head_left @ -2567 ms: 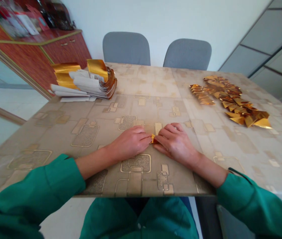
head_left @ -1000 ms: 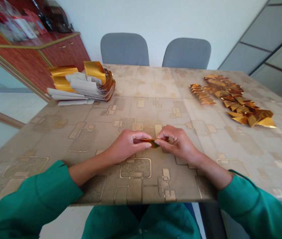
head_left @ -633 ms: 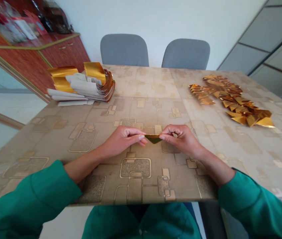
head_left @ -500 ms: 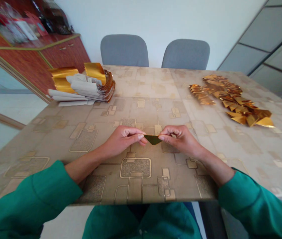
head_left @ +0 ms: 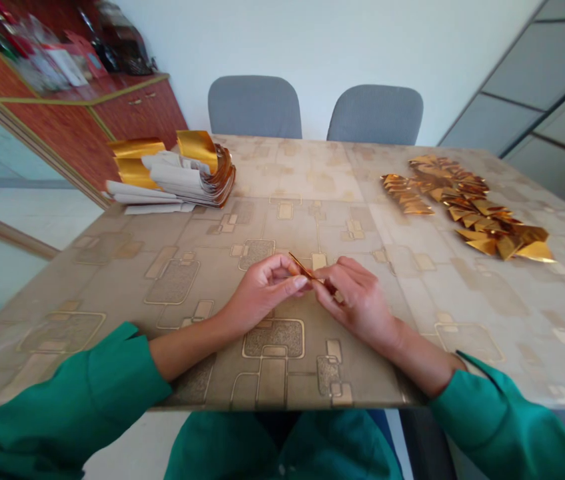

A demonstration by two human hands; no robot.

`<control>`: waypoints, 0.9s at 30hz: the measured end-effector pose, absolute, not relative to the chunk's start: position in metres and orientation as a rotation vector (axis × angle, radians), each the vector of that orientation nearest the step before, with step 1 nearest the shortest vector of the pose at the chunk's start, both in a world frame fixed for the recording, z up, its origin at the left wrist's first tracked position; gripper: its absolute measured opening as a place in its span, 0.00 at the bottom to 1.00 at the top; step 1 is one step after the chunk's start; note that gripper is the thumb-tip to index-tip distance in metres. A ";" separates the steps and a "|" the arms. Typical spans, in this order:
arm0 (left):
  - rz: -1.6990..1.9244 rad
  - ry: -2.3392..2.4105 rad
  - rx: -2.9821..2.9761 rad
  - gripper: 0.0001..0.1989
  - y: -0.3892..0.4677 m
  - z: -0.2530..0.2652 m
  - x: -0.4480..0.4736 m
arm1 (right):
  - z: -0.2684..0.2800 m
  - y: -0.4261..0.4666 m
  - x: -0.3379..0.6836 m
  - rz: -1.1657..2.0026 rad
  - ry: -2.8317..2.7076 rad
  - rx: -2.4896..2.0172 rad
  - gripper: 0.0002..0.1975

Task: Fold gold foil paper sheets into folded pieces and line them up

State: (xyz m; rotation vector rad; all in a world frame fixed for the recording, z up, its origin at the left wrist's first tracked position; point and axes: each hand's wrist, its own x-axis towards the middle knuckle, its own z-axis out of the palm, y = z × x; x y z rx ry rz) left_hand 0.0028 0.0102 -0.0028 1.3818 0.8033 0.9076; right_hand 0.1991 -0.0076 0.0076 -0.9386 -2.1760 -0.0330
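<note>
A small folded piece of gold foil paper point(head_left: 301, 266) is held just above the table, seen nearly edge-on as a thin slanting strip. My left hand point(head_left: 275, 287) is closed on its left side, thumb in front and fingers curled behind. My right hand point(head_left: 355, 293) pinches the lower right end between thumb and fingers. The two hands almost touch, and they cover much of the paper. At the far right lies a pile of folded gold paper pieces point(head_left: 482, 207). A stack of gold and white paper sheets point(head_left: 177, 173) rests at the far left.
A patterned cloth point(head_left: 282, 373) covers the table. Two grey chairs point(head_left: 256, 107) stand behind it against the white wall. On the left is a reddish wooden cabinet point(head_left: 137, 110) with bottles and packages on top. Grey panels point(head_left: 522, 87) rise at the right.
The gold paper has turned from a flat, dark triangle facing me to a slanted edge-on strip. My hands have come closer together, and the right hand has rolled over the paper's end.
</note>
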 end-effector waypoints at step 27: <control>1.047 0.812 1.327 0.12 0.008 -0.008 0.010 | 0.002 -0.010 0.195 0.605 -2.048 -1.212 0.09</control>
